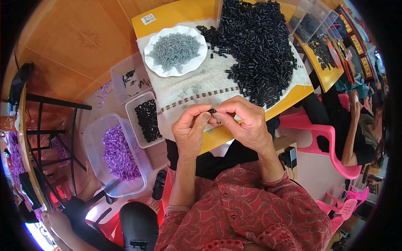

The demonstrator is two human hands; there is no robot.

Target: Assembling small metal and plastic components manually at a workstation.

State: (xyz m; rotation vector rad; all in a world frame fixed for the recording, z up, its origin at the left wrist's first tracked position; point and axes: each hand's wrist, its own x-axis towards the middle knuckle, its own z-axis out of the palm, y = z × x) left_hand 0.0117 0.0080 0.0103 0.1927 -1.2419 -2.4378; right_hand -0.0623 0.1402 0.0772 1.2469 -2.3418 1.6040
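Observation:
Above the yellow table's near edge, my left hand (189, 129) and my right hand (248, 124) meet fingertip to fingertip. Both are closed in a pinch around a small black plastic piece (212, 111), mostly covered by the fingers. Beyond them a cream towel (169, 93) with a brown checked stripe covers much of the table. A large heap of short black tubular pieces (259, 54) lies on it, to the right and far side. At the far left of the towel, a white scalloped plate (200, 59) bears a mound of small clear pieces (173, 48).
Left of the table stand a white basket (130, 112) of black pieces, a clear tub (97, 138) of purple pieces and another clear bin (119, 75). Clear boxes (320, 21) stand far right. Pink chairs (310, 123) and other people sit on both sides.

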